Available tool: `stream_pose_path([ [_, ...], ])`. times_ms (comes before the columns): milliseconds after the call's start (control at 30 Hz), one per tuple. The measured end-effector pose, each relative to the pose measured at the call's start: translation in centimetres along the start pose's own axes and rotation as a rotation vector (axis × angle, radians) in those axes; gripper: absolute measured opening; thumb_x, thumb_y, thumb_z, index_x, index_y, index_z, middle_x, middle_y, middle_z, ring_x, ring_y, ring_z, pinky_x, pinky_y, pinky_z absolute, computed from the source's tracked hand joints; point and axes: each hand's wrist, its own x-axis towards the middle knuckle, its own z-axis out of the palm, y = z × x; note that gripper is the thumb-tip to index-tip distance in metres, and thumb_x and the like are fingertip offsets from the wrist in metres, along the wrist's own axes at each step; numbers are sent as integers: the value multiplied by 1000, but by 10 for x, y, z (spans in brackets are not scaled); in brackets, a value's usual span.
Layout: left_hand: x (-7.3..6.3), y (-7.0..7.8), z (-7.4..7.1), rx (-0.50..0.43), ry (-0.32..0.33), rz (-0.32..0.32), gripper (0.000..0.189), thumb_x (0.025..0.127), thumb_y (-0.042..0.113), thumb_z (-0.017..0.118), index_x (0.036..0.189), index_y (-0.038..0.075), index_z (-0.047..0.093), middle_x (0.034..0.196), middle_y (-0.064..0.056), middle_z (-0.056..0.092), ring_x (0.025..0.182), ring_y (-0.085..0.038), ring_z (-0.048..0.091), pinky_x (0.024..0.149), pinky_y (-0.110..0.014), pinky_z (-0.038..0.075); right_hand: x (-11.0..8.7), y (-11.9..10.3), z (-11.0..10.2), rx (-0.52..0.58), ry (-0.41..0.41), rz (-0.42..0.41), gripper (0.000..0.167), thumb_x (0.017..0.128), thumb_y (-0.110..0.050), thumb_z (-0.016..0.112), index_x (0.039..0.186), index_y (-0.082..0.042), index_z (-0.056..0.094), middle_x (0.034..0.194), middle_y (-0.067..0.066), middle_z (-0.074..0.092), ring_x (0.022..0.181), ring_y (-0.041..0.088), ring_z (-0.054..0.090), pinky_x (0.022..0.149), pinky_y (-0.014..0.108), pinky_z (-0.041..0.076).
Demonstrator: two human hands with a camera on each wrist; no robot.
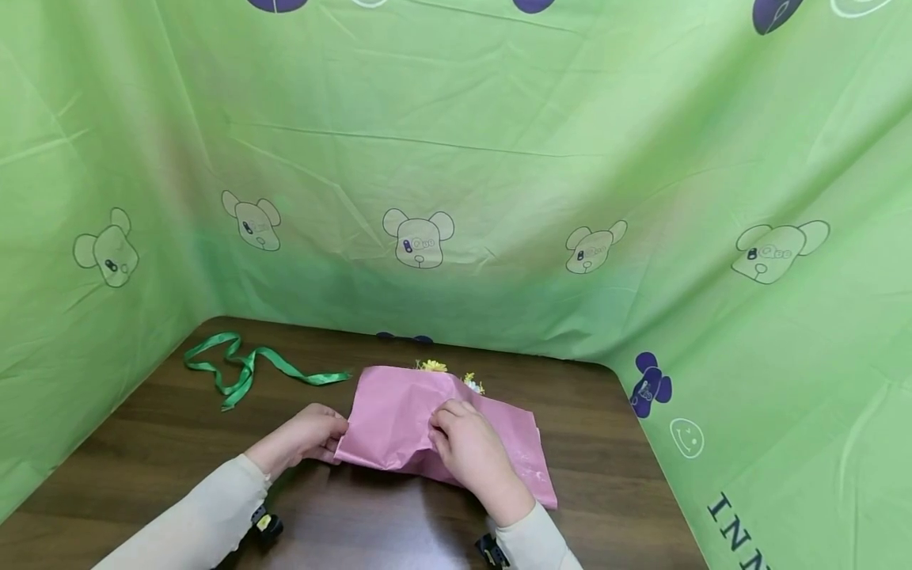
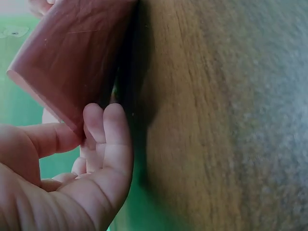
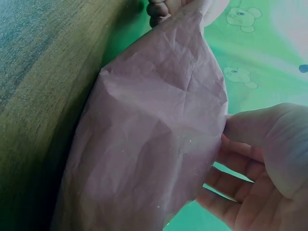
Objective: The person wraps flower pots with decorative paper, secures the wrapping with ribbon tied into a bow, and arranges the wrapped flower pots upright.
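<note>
Pink wrapping paper [image 1: 399, 412], folded and creased, lies across the front middle of the table. My left hand [image 1: 317, 434] pinches its left corner between thumb and fingers; in the left wrist view that corner of the paper [image 2: 72, 72] runs down to the thumb tip. Farther right, my right hand [image 1: 470, 443] grips the paper near its middle. The right wrist view shows the thumb [image 3: 248, 126] on the paper's edge, with the fingers behind. Small yellow flowers [image 1: 432, 366] and a white flower [image 1: 473, 385] peek out past the paper's far edge; the rest of them is hidden beneath it.
A green ribbon [image 1: 245, 372] lies loosely looped at the back left of the brown wooden table [image 1: 606, 451]. Green printed cloth [image 1: 427, 174] walls in the table at the back and both sides.
</note>
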Motion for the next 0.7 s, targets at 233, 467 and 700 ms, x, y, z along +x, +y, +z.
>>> stream_pose_path([
  [233,1,14,-3,-60,35,-33,34,105,22,43,95,-2,65,74,-7,68,67,-18,69,67,-39,62,1,-3,1,-21,1,-2,5,90,-16,76,92,-16,72,97,-7,66,96,15,63,87,32,54],
  [467,-4,17,-4,-84,-9,-42,34,102,28,53,105,-4,63,86,-11,71,76,-22,71,71,-40,62,1,-3,1,-23,0,-2,5,91,-17,76,94,-16,73,98,-6,67,97,16,63,88,33,54],
  [700,-3,4,-3,-37,-57,-13,16,97,11,59,100,-3,64,74,-6,69,67,-16,68,63,-34,60,1,-4,2,-30,-5,-3,5,91,-17,76,96,-16,74,99,-6,67,98,15,63,89,32,53],
])
